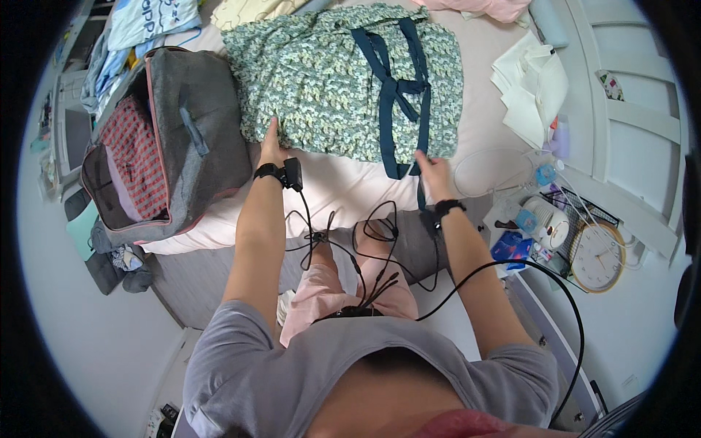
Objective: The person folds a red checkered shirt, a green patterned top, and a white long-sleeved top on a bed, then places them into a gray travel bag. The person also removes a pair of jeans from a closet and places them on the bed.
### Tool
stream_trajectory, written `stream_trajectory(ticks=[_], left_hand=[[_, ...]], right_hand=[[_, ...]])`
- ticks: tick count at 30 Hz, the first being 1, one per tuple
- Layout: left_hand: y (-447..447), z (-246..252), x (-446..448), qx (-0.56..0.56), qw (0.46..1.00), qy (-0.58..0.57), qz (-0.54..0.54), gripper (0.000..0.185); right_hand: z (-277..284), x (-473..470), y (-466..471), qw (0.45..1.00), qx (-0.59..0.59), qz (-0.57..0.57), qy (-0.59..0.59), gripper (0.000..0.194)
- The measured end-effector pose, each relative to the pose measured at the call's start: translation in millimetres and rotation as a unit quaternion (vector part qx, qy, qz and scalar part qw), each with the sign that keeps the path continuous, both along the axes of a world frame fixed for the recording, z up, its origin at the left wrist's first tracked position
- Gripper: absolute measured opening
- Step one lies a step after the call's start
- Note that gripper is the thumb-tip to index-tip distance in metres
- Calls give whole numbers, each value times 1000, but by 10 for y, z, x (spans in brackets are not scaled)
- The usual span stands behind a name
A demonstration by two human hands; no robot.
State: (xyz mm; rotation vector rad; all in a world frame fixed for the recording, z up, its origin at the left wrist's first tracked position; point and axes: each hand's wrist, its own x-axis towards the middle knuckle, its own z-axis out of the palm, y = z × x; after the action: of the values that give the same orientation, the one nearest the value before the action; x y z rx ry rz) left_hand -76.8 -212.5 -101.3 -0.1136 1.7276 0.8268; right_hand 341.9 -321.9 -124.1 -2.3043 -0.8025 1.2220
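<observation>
A green floral garment (323,87) lies folded flat on the bed before me. Navy fabric ties (388,131) run down its right part and are knotted near the middle. My left hand (273,147) is at the garment's lower left edge, one digit lying on the cloth; its other fingers are hidden, so its grip is unclear. At the lower right edge, my right hand (435,176) pinches a navy tie, whose end hangs below the fingers. A thin white strip shows beside these fingertips. Left of the garment stands a grey fabric storage bag (211,109), unzipped.
Inside the bag is red-and-grey patterned cloth (134,156). White folded cloth (531,87) lies right on the bed (339,175). A round clock (597,256) and a wire basket (580,205) sit lower right. Black cables (319,237) hang from my wrists over my legs.
</observation>
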Motion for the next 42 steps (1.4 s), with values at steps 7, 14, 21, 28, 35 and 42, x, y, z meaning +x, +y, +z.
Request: stream_trajectory(ticks=[7, 14, 21, 28, 35, 42], left_hand=[[-146, -190, 14, -10, 998, 20, 56, 33], [-352, -291, -140, 11, 997, -36, 65, 27], [-305, -263, -168, 35, 990, 16, 134, 39], [-21, -87, -165, 90, 942, 307, -98, 74], [-36, -45, -466, -86, 943, 274, -166, 52], [-854, 68, -449, -238, 757, 419, -441, 39]], right_hand=[[1066, -792, 184, 906, -146, -58, 392, 31], [2054, -1399, 1185, 841, 178, 408, 307, 66], [952, -654, 776, 971, 138, 147, -126, 65], [734, -872, 688, 954, -100, 216, 184, 27], [1509, -1612, 1271, 804, 303, 387, 333, 15], [856, -783, 728, 965, 42, 194, -174, 63]])
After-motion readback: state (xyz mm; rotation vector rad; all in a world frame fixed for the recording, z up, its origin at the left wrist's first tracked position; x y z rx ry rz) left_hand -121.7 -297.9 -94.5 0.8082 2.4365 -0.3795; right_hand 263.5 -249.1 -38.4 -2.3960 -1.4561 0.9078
